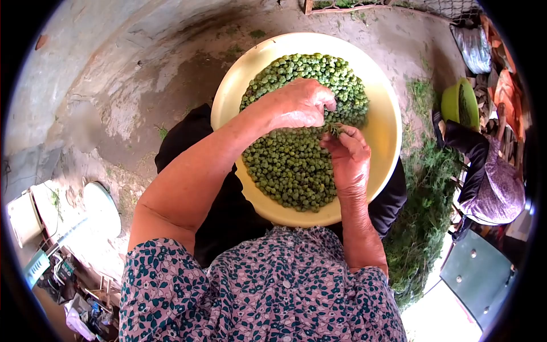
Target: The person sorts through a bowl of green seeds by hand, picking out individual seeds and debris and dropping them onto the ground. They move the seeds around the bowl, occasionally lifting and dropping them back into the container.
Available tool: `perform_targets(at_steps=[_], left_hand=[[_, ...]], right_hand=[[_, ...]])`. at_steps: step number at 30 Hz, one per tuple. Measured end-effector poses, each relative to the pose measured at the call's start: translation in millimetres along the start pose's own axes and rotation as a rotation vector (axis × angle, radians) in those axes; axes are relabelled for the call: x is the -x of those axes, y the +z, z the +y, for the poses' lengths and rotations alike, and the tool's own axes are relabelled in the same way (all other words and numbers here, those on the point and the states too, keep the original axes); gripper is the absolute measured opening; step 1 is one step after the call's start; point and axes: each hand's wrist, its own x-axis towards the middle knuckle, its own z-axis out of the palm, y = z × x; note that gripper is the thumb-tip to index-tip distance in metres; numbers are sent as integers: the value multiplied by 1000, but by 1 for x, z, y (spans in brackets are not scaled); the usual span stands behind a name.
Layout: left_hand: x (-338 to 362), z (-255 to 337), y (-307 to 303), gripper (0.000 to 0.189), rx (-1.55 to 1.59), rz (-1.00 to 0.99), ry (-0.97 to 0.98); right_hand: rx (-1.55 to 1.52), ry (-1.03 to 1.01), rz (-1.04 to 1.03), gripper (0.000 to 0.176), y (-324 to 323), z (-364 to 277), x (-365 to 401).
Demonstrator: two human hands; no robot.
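Note:
A large pale yellow basin [383,114] rests at my lap, holding a heap of small round green fruits [290,168]. Over the middle of the heap, my left hand [303,104] is closed, its fingers curled and pinched together; anything between them is too small to make out. Just to the right and slightly nearer me, my right hand [347,149] pinches a small green sprig [335,130] between thumb and fingertips. The two hands are close together but apart.
At the right, a person in dark sleeves [476,148] sits beside a pile of cut green branches [424,211]. Behind them stands a green bucket [450,102]. A teal board [476,273] is at the lower right, a round white lid [102,210] at the left.

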Motion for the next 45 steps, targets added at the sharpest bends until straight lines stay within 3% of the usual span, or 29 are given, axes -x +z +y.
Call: perform_targets(at_steps=[5, 7, 10, 13, 14, 15, 17, 18, 19, 21, 22, 25, 27, 29, 33, 35, 37, 38, 41, 45], left_hand=[[3, 2, 7, 42, -163, -116, -112], [4, 5, 7, 43, -171, -142, -119], [4, 8, 8, 41, -161, -253, -112], [-3, -5, 7, 35, -182, -135, -79], [-5, -3, 1, 34, -171, -81, -73], [-5, 0, -5, 34, -158, -27, -68], [-3, 2, -16, 34, -96, 140, -73], [-5, -2, -20, 33, -25, 230, -79], [-7, -7, -23, 32, 45, 321, -84], [-4, -9, -32, 25, 180, 427, -7], [-2, -7, -36, 24, 249, 443, -29], [4, 3, -44, 23, 380, 502, -39], [6, 10, -47, 23, 443, 547, -24], [6, 16, -52, 19, 587, 540, -122], [5, 17, -51, 19, 652, 544, -80], [6, 19, -53, 18, 664, 532, -73], [6, 19, -53, 16, 653, 546, -33], [4, 19, -52, 16, 663, 549, -47], [2, 16, -48, 16, 649, 536, 10], [7, 17, -50, 16, 711, 520, 35]], right_hand=[[439, -142, 157, 16, -31, -28, 1], [554, -302, 217, 16, -55, -44, 0], [692, -467, 463, 16, -93, -81, -1], [888, -596, 714, 23, -153, -115, -7], [1106, -681, 717, 30, -183, -123, -12], [1108, -676, 715, 30, -181, -123, -12], [1522, -761, 805, 33, -174, -124, -13], [1528, -710, 832, 32, -154, -113, -17], [1443, -717, 734, 32, -138, -96, -21], [1399, -513, 459, 26, -95, -59, -21], [1327, -541, 259, 23, -86, -33, -27], [1242, -376, -52, 30, -55, 35, -43], [1232, -377, -163, 39, -60, 81, -69], [1280, -432, -185, 54, -60, 110, -90], [1426, -357, -112, 68, -43, 133, -88], [1463, -380, -45, 62, -36, 139, -69], [1259, -252, 141, 56, -34, 138, -61], [1321, -303, 196, 49, -45, 143, -63], [1289, -380, 170, 27, -61, 145, -72], [1240, -371, 233, 25, -41, 139, -82]])
